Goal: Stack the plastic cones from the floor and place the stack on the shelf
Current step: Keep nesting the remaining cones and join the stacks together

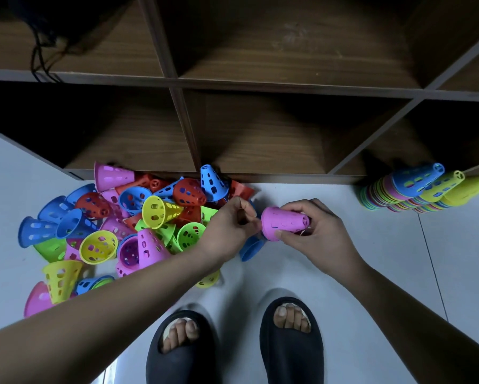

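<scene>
Pink slick plastic: grips pink cone [284, 221] in right hand [321, 234], pinches rim with left hand [230, 225], may fumble it onto floor [371, 259].

No legible txt, labels, brands or nos. anywhere: cones [161, 212], shelf [177, 82] and sandals [291, 356] all look plain. Dim upper-left shelf bay possibly holds sth printed, too dark to tell.

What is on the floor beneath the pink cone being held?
A blue cone lies on the floor below the wide rim of the pink cone. The left hand and wrist cover much of it, so its tip cannot be seen.
</scene>
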